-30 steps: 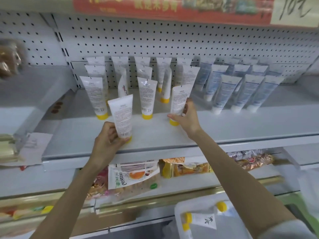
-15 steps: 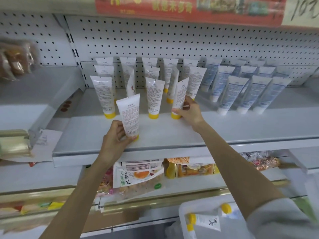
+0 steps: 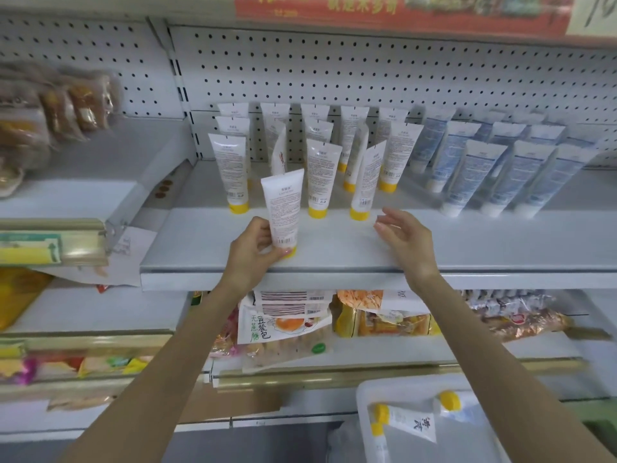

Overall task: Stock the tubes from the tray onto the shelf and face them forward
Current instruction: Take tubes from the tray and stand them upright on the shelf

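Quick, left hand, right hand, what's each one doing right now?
Left hand: grips a yellow-capped tube near its cap.
Right hand: open, holding nothing, above the shelf.

Single wide-angle head-worn view, facing forward and slightly down, close up on the white metal shelf board with the white perforated back panel straight ahead, and the white translucent plastic tray low at the bottom-right corner.

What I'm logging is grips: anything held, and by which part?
Left hand grips a yellow-capped tube by its lower end, near the cap; right hand holds nothing.
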